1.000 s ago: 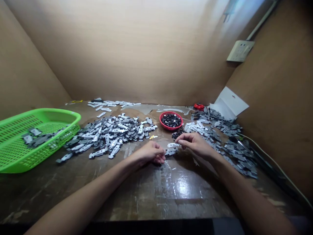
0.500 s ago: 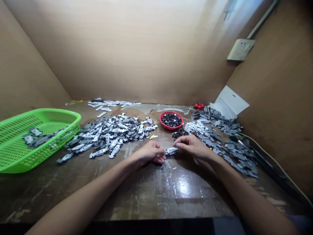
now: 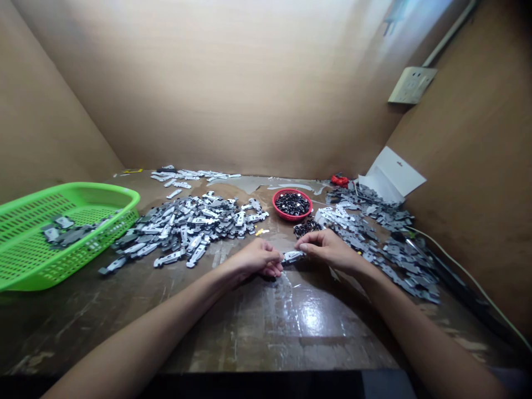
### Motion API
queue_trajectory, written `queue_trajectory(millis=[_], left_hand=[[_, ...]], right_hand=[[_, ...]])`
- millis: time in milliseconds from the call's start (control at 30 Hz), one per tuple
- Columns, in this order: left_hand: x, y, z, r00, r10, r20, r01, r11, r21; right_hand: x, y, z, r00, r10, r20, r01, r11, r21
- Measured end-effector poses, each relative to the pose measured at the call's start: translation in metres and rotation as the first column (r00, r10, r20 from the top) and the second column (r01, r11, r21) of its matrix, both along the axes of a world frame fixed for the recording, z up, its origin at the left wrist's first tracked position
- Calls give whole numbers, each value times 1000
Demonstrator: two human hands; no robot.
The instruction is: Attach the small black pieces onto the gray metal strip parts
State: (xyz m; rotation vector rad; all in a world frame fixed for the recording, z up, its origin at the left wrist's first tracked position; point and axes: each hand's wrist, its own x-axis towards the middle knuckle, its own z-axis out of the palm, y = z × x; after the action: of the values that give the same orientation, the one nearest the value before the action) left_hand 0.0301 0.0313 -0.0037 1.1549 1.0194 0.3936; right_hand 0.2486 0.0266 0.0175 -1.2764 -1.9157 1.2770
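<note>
Over the middle of the table, my left hand (image 3: pixel 266 259) pinches one end of a small white-and-grey toy race car piece (image 3: pixel 293 256). The fingers of my right hand (image 3: pixel 322 245) are closed on its other end. Just beyond my hands stands a round red basket (image 3: pixel 292 216) full of small black parts with shiny ends (image 3: pixel 293 204). A little heap of the same black parts (image 3: pixel 306 227) lies between the basket and my right hand. What the fingertips cover cannot be made out.
Left of my hands is a large pile of similar car pieces (image 3: pixel 195 221). A green basket (image 3: pixel 120 221) with a few grey pieces stands far left. Flat white and grey pieces (image 3: pixel 361 227) spread on the right, near a white card (image 3: pixel 397 172) and a cable (image 3: pixel 469 277).
My hands keep nearly the same pose on the car piece. The whole view shifts slightly; nothing on the table has visibly moved.
</note>
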Motion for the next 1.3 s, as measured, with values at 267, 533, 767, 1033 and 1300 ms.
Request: queue_trajectory(millis=[267, 533, 767, 1033, 1300], left_hand=[[0, 0, -1, 1000, 3, 9, -3, 1000, 10], [0, 0, -2, 1000, 13, 20, -13, 1000, -4], [0, 0, -4, 999, 16, 38, -16, 1000, -10], [-1, -1, -2, 994, 73, 77, -71, 997, -26], [0, 0, 0, 987, 128, 98, -126, 992, -28]], right_hand=[[-2, -2, 3, 999, -16, 33, 15, 1000, 21], [-4, -4, 5, 999, -15, 43, 12, 997, 70], [-5, -5, 2, 1000, -12, -27, 13, 1000, 13], [-5, -1, -9, 965, -196, -174, 179, 978, -112], [-4, 2, -19, 947, -277, -159, 259, 958, -125]])
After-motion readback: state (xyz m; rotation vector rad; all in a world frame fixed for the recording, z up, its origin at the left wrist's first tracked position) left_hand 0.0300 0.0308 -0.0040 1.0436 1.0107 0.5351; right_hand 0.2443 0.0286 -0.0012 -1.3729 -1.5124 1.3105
